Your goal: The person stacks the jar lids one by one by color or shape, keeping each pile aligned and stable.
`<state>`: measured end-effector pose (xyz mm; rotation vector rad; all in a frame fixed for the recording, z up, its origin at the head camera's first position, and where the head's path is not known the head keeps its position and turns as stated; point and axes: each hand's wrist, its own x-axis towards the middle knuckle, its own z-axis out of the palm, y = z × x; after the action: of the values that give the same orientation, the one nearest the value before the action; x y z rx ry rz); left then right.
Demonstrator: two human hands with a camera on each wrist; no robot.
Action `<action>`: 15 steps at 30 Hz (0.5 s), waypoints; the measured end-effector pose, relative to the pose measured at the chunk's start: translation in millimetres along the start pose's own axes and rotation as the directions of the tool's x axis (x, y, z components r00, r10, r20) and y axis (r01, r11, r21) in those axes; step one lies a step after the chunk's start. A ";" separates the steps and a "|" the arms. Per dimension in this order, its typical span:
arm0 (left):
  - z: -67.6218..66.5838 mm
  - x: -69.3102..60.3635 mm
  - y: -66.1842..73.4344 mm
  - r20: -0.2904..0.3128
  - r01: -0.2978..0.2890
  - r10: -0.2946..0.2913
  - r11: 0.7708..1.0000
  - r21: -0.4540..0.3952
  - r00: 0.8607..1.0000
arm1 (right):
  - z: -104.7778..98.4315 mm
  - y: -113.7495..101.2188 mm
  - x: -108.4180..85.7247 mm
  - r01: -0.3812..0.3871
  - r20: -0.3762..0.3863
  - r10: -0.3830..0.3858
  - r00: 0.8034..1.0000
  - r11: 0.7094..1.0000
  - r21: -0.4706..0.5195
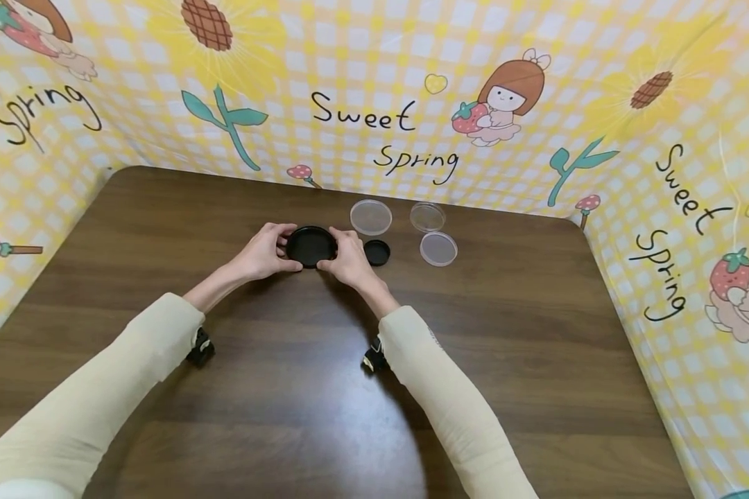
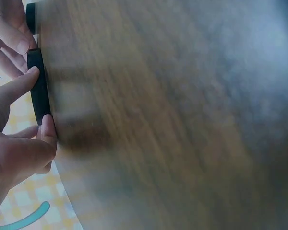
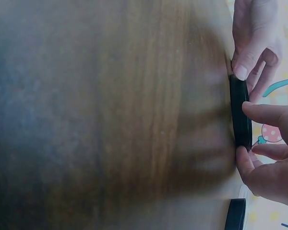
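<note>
Left hand and right hand are both gripping one large black dish, one from each side. Thumbs are pressing the near edge, other fingers are curling round the sides and far edge; neither of the hands is spreading wider than the rim needs. Dish is lying level, toward the back of the brown worktop, left of centre. Wrist views are showing its side wall right at the wood; can't tell if it's touching or sitting slightly off. Small black dish is sitting just beside the right hand, on its outer side. Behind that, a wide clear disc is lying near the back edge. Further right, two more clear pieces are lying one behind the other: rear one, front one, edges meeting or nearly so. Cream sleeves are covering both forearms, black gadgets are hanging under the cuffs. Yellow check cloth is standing round the worktop, carrying flowers and "Sweet Spring" lettering.
</note>
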<state>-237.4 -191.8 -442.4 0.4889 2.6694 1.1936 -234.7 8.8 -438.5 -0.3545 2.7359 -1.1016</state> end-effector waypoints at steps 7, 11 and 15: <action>0.6 -1.8 0.6 -0.012 0.001 0.000 0.999 0.039 1.000 | 0.1 2.0 0.8 0.003 0.021 -0.004 1.000 0.999 0.049; 2.0 -1.6 0.2 -0.032 -0.006 0.007 1.000 0.025 0.999 | -0.4 4.4 1.2 0.011 0.012 -0.012 1.000 0.997 0.072; 4.2 -3.9 -1.0 -0.040 0.003 -0.004 1.000 -0.005 0.999 | -0.5 4.6 -1.9 0.009 0.005 -0.009 1.000 0.995 0.099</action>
<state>-232.8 -190.9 -445.8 0.4640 2.6995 1.2212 -233.7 12.9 -441.2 -0.3557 2.6654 -1.2310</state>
